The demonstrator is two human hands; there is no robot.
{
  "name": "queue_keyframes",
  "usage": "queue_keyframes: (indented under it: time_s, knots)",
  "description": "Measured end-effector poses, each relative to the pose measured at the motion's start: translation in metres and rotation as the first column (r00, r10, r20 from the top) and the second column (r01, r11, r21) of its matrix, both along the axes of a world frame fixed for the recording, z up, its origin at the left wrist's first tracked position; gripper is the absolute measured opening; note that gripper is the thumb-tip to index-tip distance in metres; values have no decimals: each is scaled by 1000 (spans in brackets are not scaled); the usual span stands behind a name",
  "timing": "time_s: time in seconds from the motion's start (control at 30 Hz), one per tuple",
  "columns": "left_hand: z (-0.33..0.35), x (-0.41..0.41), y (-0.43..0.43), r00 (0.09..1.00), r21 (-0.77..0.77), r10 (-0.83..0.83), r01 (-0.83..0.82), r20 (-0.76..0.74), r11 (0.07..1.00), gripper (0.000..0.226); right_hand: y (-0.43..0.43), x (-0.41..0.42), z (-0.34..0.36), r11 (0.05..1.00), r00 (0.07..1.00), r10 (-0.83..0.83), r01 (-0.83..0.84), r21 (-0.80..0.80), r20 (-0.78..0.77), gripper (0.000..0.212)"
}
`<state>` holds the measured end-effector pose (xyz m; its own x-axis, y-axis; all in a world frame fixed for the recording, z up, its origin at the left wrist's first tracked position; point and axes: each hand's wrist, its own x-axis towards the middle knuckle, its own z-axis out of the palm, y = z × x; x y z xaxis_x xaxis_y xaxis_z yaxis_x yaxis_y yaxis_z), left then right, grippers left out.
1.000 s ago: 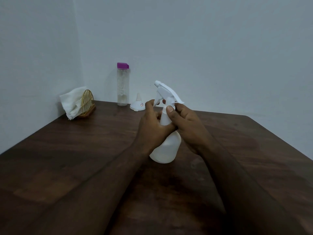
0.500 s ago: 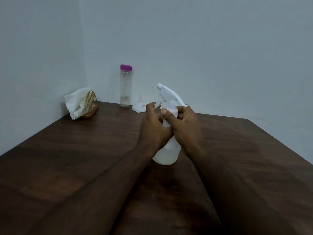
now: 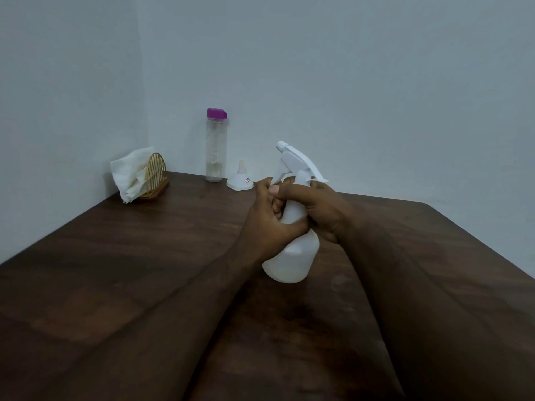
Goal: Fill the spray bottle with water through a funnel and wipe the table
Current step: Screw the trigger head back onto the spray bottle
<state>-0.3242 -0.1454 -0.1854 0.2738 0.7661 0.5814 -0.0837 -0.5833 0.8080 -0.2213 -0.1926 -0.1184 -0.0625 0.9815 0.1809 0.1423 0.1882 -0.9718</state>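
You are near the start, by the look of it. The spray bottle (image 3: 292,256) stands upright on the worktop (image 3: 144,256) in front of you with its trigger head (image 3: 298,163) on, so nothing can have gone in through the neck yet, and its pale body shows no clear water line (it is too cloudy to be sure). The funnel (image 3: 240,179) sits wide end down near the back wall, just beside the water bottle (image 3: 215,146), whose purple cap is on. The napkins (image 3: 130,175) are in their wire holder (image 3: 157,175) at the far left corner, well apart from you. Left to do, I judge: take the head off, seat the funnel, pour, close up, spray and wipe.

Both of your hands are clamped on the spray bottle. Your left hand (image 3: 269,224) wraps the upper body, fingers curled round it. Your right hand (image 3: 321,209) closes round the collar just under the trigger head, and its fingers meet those of the left. That reads as an unscrewing grip.
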Motion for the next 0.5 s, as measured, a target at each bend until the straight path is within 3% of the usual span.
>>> queue_keyframes:
  time_s: [0.2, 0.5]
  knots:
    - [0, -1, -2, 1000, 17, 21, -21, 9, 1000, 68, 0, -2, -5, 996, 998, -53, 51, 73, 18, 31]
    - [2, -4, -4, 995, 37, 95, -94, -14, 995, 75, -1, -4, -8, 992, 998, -64, 64, 109, -7, 20]
